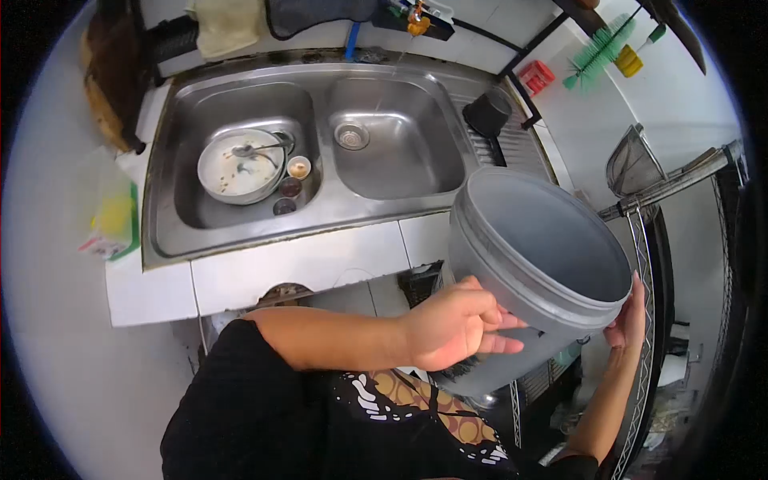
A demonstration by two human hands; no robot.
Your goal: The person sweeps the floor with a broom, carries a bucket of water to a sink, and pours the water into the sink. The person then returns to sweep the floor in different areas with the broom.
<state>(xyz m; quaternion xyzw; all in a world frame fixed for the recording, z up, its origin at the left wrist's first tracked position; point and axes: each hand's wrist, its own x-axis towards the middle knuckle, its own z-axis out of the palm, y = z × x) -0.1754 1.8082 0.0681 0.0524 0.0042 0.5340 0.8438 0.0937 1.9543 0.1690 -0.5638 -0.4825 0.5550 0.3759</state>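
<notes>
1. Double-bowl sink point(328, 190): its right basin point(392, 172) offers open room, bounded by the divider and front rim; the dishes in its left basin point(240, 100) look unwashed
2. Wire rack point(640, 248), right of the sink: its zigzag edge seems to leave little room there
3. Grey plastic bucket point(504, 276), at the sink's front right corner: tilted, mouth upward; lifting looks done, setting down not yet; I cannot tell whether it touches the sink's edge
4. White bowl point(220, 180), in the sink's left basin: soiled, with a spoon point(264, 147) inside
5. Right hand point(628, 320), beyond the sink's right front corner: clasped around the bucket's side below its rim, fingers partly hidden
6. Left hand point(456, 324), in front of the sink: half curled, two fingers straight toward the bucket's wall; whether it grips, I cannot tell
7. Black dipper point(487, 114), on the sink's drainboard point(528, 152)
8. Three small cups point(298, 167), in the sink's left basin
</notes>
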